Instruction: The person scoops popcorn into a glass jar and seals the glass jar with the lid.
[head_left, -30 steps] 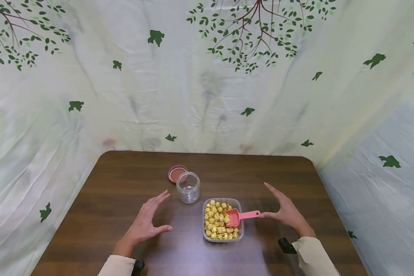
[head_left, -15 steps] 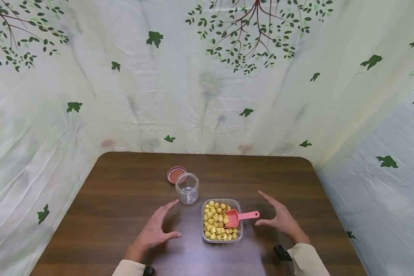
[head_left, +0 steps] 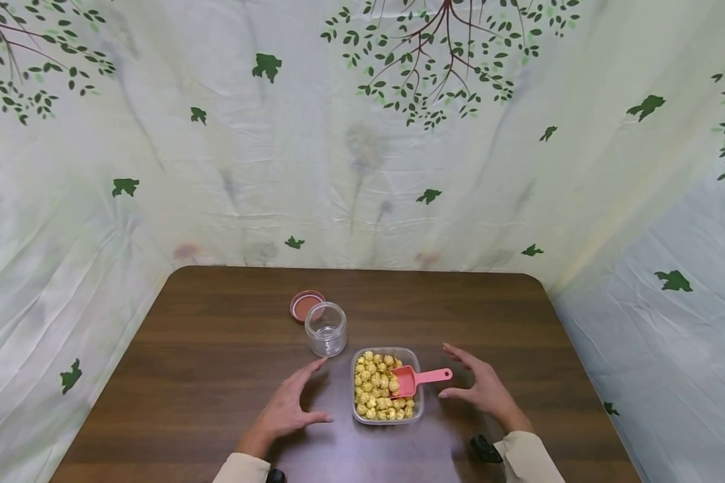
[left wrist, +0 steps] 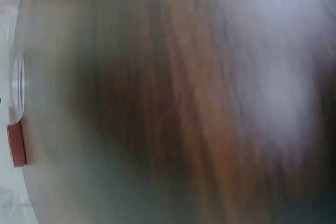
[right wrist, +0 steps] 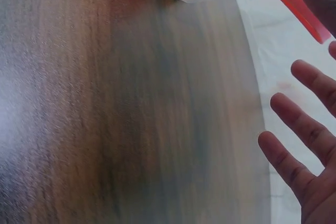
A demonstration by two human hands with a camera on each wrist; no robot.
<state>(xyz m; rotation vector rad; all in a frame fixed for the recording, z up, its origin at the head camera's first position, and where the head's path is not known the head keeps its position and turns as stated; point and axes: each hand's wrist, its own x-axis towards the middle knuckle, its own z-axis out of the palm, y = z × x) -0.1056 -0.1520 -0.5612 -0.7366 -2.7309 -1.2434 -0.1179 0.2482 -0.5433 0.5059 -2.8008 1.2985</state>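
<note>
A clear plastic tub (head_left: 389, 421) of yellow popcorn (head_left: 371, 386) stands on the table. A pink scoop (head_left: 406, 381) lies on the popcorn, its handle jutting over the tub's right rim. My left hand (head_left: 286, 408) hovers left of the tub, fingers spread and holding nothing; its fingertips come near the base of a clear jar (head_left: 326, 332). On the tub's right, my right hand (head_left: 483, 388) is held apart from the scoop handle, thumb and fingers spread around air. The left wrist view is blurred and does not show the hand; the right wrist view shows extended fingers (right wrist: 294, 111).
The jar stands uncapped, with a red lid (head_left: 305, 305) behind it to the left, inner side up. Dark wood table (head_left: 217, 322) surrounds these things, and a leaf-printed cloth (head_left: 362, 168) hangs beyond its far edge.
My left hand has moved right, toward the tub and jar. The right hand has shifted left, closer to the scoop's handle. Tub, scoop, jar and lid stay put on the table.
</note>
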